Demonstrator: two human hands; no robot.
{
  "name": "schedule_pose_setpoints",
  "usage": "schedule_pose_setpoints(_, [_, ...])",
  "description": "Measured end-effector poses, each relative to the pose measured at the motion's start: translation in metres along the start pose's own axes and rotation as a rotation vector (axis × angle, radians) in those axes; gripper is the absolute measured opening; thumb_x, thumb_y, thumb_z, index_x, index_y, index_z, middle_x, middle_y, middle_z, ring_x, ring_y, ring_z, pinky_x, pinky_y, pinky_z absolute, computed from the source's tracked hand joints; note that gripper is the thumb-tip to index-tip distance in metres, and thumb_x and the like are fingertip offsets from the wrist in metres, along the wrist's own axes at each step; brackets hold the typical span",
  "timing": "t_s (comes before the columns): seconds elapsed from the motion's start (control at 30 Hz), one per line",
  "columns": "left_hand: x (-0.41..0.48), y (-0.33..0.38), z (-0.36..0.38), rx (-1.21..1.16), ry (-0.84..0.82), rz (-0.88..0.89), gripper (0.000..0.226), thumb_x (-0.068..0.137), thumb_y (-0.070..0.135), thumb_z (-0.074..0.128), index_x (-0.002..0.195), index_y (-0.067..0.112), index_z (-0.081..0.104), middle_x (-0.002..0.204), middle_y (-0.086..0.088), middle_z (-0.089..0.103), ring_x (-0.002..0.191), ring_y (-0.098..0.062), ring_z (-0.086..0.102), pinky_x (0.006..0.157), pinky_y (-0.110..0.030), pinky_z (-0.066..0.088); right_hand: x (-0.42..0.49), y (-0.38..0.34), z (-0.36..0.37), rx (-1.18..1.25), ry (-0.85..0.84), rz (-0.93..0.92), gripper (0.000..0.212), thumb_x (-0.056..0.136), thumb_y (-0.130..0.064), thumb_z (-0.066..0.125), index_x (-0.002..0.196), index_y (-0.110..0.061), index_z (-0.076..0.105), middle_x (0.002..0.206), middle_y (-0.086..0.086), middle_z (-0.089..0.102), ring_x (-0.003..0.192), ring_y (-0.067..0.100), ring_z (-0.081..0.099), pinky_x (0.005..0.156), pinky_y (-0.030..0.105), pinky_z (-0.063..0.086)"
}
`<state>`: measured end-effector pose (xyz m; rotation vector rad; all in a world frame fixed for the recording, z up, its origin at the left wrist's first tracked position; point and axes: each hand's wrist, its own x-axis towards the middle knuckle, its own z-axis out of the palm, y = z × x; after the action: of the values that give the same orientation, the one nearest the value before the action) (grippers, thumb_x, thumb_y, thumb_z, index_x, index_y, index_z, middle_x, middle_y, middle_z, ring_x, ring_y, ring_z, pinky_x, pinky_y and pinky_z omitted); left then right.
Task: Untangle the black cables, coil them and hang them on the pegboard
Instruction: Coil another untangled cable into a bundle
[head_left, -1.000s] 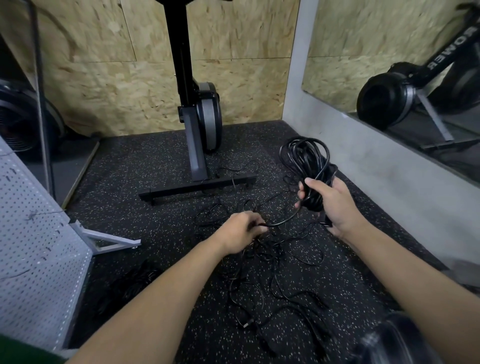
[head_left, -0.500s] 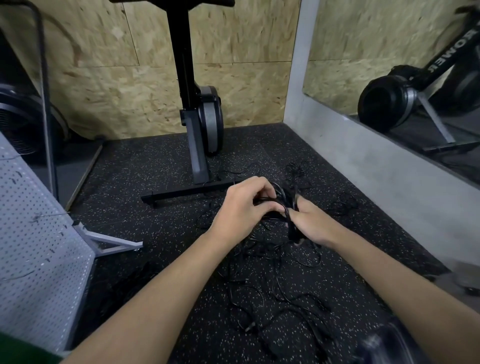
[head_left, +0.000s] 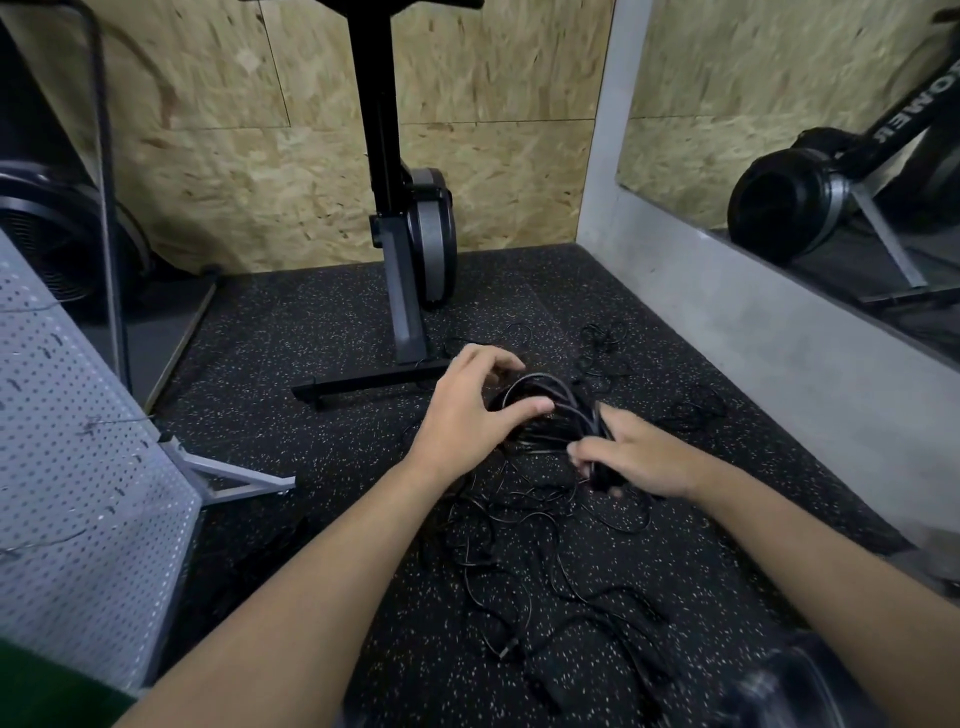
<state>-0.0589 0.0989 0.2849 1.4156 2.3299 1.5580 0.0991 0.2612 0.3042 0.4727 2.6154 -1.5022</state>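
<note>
The right hand (head_left: 641, 460) clenches its fingers round the coil (head_left: 545, 395), low over the floor (head_left: 311, 322). The left hand (head_left: 462, 415) arches over the loops — grasping or not, I cannot tell. Tangled cables (head_left: 519, 545) trail beneath — a snagged strand could pull the coil apart.

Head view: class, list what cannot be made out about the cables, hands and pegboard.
All in the head view.
- The coil: partly hidden by the left hand and right hand; whether the left grips it is unclear.
- The loose cables: black on dark floor, count unclear.
- The pegboard: cut off by the left edge; hooks too small.
</note>
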Motion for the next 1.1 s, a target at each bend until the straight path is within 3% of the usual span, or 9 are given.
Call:
schedule_pose_setpoints(0.1, [-0.006, -0.012, -0.008, -0.183, -0.096, -0.269, 0.027, 0.103, 0.055, 0.053, 0.107, 0.033, 0.068, 0.104, 0.011, 0.07, 0.097, 0.002, 0.062, 0.09, -0.026, 0.046, 0.0, 0.004, -0.008, 0.151, 0.064, -0.024, 0.014, 0.103, -0.014, 0.057, 0.113, -0.005, 0.053, 0.085, 0.004, 0.062, 0.071, 0.016, 0.059, 0.055, 0.032, 0.048])
schedule_pose_setpoints(0.17, [-0.008, -0.021, -0.01, -0.275, -0.281, -0.419, 0.035, 0.109, 0.038, 0.045, 0.104, 0.022, 0.075, 0.105, 0.003, 0.076, 0.093, -0.007, 0.068, 0.092, -0.038, 0.05, 0.0, 0.005, -0.011, 0.277, 0.097, -0.032, 0.013, 0.104, -0.009, 0.055, 0.115, -0.004, 0.053, 0.085, 0.005, 0.062, 0.07, 0.013, 0.06, 0.053, 0.031, 0.047])
schedule_pose_setpoints(0.23, [-0.009, -0.022, -0.008, -0.263, -0.441, -0.448, 0.031, 0.106, 0.016, 0.045, 0.103, 0.011, 0.075, 0.107, -0.007, 0.078, 0.092, -0.017, 0.074, 0.094, -0.049, 0.054, 0.001, 0.007, -0.014, 0.356, 0.124, -0.038, 0.012, 0.104, -0.008, 0.054, 0.115, -0.005, 0.054, 0.086, 0.007, 0.062, 0.072, 0.014, 0.061, 0.052, 0.03, 0.047])
schedule_pose_setpoints(0.4, [-0.013, -0.007, 0.003, -0.288, -0.716, -0.506, 0.023, 0.106, 0.016, 0.053, 0.109, 0.003, 0.072, 0.111, -0.003, 0.079, 0.11, -0.018, 0.073, 0.107, -0.044, 0.054, 0.006, 0.013, -0.02, 0.472, 0.222, -0.046, 0.01, 0.104, -0.01, 0.055, 0.112, -0.006, 0.054, 0.087, 0.009, 0.061, 0.074, 0.018, 0.06, 0.051, 0.032, 0.045])
schedule_pose_setpoints(0.5, [-0.01, -0.007, 0.004, -0.301, -0.585, -0.445, 0.026, 0.105, 0.022, 0.06, 0.103, -0.002, 0.069, 0.098, -0.015, 0.078, 0.099, -0.022, 0.077, 0.102, -0.063, 0.051, 0.009, 0.017, -0.024, 0.483, 0.32, -0.04, 0.007, 0.103, -0.011, 0.056, 0.108, -0.007, 0.054, 0.085, 0.007, 0.062, 0.077, 0.023, 0.058, 0.051, 0.034, 0.046])
schedule_pose_setpoints(0.57, [-0.008, -0.006, 0.0, -0.388, -0.428, -0.423, 0.022, 0.104, 0.021, 0.061, 0.105, 0.003, 0.072, 0.088, -0.014, 0.075, 0.093, -0.029, 0.078, 0.097, -0.066, 0.054, 0.009, 0.021, -0.025, 0.482, 0.369, -0.026, 0.006, 0.102, -0.012, 0.056, 0.105, -0.007, 0.054, 0.083, 0.007, 0.063, 0.077, 0.027, 0.056, 0.051, 0.034, 0.046])
schedule_pose_setpoints(0.8, [0.01, 0.025, -0.003, -0.646, -0.057, -0.312, 0.02, 0.105, 0.01, 0.058, 0.11, 0.007, 0.077, 0.083, -0.005, 0.066, 0.076, -0.019, 0.067, 0.075, -0.038, 0.063, 0.006, 0.013, -0.019, 0.533, 0.326, -0.099, 0.014, 0.105, -0.011, 0.054, 0.118, -0.005, 0.054, 0.088, 0.009, 0.061, 0.075, 0.021, 0.057, 0.055, 0.034, 0.049])
schedule_pose_setpoints(0.93, [0.019, 0.025, -0.011, -0.541, 0.065, -0.217, 0.021, 0.106, 0.014, 0.059, 0.108, 0.019, 0.079, 0.078, 0.006, 0.061, 0.062, -0.008, 0.046, 0.057, -0.023, 0.04, 0.008, 0.01, -0.016, 0.391, 0.336, -0.08, 0.006, 0.104, -0.011, 0.055, 0.108, -0.006, 0.055, 0.085, 0.009, 0.062, 0.073, 0.021, 0.06, 0.057, 0.036, 0.051])
schedule_pose_setpoints(1.1, [0.016, 0.027, -0.009, -0.624, 0.099, -0.257, 0.021, 0.106, 0.015, 0.058, 0.108, 0.01, 0.078, 0.079, 0.003, 0.058, 0.061, -0.007, 0.04, 0.057, -0.025, 0.031, 0.008, 0.011, -0.013, 0.445, 0.265, -0.076, 0.011, 0.105, -0.011, 0.054, 0.113, -0.003, 0.054, 0.088, 0.01, 0.062, 0.075, 0.022, 0.06, 0.056, 0.035, 0.052])
